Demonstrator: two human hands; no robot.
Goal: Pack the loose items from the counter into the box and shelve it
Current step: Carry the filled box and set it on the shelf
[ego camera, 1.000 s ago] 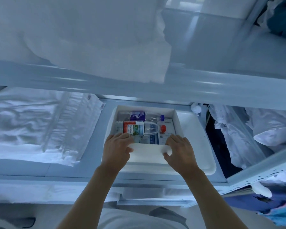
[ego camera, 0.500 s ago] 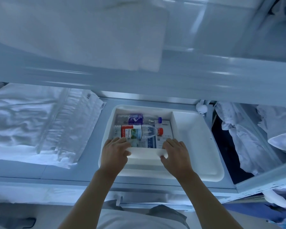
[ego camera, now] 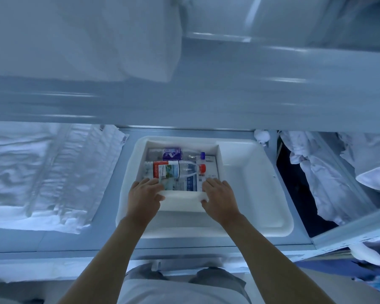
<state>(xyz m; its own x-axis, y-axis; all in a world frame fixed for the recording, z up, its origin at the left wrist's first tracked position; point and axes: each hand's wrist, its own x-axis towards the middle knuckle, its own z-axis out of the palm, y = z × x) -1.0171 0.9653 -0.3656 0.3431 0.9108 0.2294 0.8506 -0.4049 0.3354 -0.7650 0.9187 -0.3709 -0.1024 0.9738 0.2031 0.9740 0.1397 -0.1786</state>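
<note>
- The upper shelf (ego camera: 206, 99) is smeared by motion blur and hides whatever lies behind the box (ego camera: 182, 199).
- Label print on the red-capped bottle (ego camera: 176, 170) is too small to read.
- Fingertips of both hands curl out of sight inside the box's near wall.

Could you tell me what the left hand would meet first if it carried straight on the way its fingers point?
Probably the red-capped water bottle: the left hand grips the white box's near wall, fingers pointing at it, though depth is unclear.
</note>
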